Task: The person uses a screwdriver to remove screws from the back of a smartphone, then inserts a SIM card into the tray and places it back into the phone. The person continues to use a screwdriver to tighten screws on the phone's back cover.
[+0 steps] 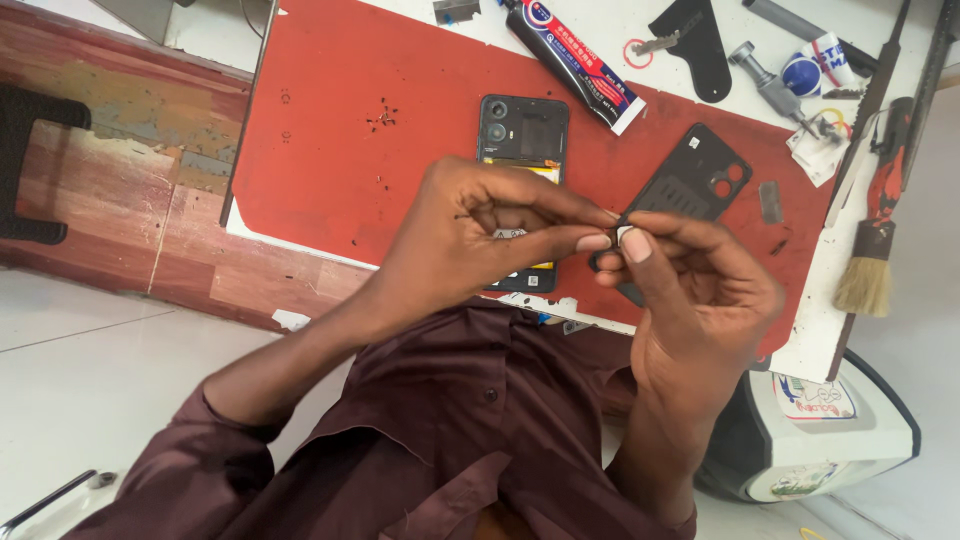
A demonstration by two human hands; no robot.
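- Your maroon shirt (420, 440) fills the bottom
- Left hand (480, 235) and right hand (690, 290) both pinch one tiny pale part (622, 234) over the red mat (340, 150)
- Looks like you're prepping it for the opened phone (522, 135); steady fingertips needed next
- Back cover (695, 180) lies beside, glue tube (572, 62) capped

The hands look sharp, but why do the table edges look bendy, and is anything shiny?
Head view: the left hand and right hand are sharp and evenly lit, with only soft shadows; the wide lens bends the red mat at its edges; slight glare shows on the glue tube.
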